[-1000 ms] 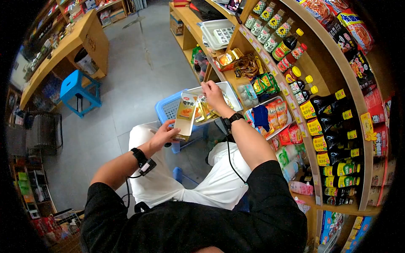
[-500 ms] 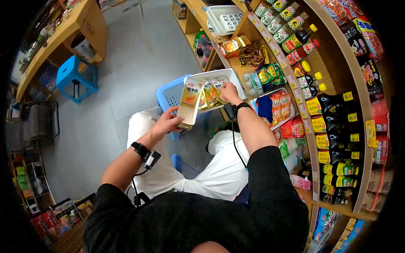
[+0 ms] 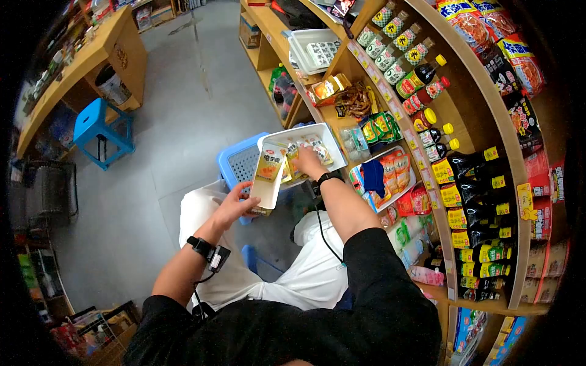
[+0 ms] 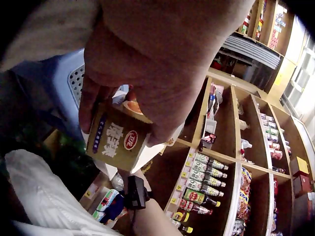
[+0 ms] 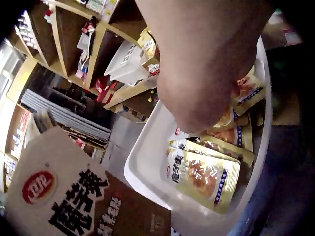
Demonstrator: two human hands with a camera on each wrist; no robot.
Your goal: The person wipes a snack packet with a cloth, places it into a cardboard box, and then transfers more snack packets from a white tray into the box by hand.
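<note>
My left hand (image 3: 233,206) grips the lower end of a gold and white snack carton (image 3: 267,174), thumb on one side and fingers on the other. The carton is tilted over the near left corner of a white plastic bin (image 3: 332,137). Its gold end panel (image 4: 115,140) with a red logo faces the left wrist camera. Inside the bin, my right hand (image 3: 310,161) reaches down among gold snack packets (image 5: 204,179), fingertips right at their tops. The back of the hand hides its fingers in the right wrist view, so I cannot tell whether they pinch a packet.
The bin rests on a blue plastic stool (image 3: 235,160). Right of it, a shelf holds green packs (image 3: 381,128), a tray of orange packs (image 3: 397,174) and rows of sauce bottles (image 3: 470,195). Another blue stool (image 3: 104,131) stands on the grey floor at left.
My right hand has gone from the bin's far rim to its right side, then back left and down among the packets. My left hand keeps holding the carton at the bin's corner.
</note>
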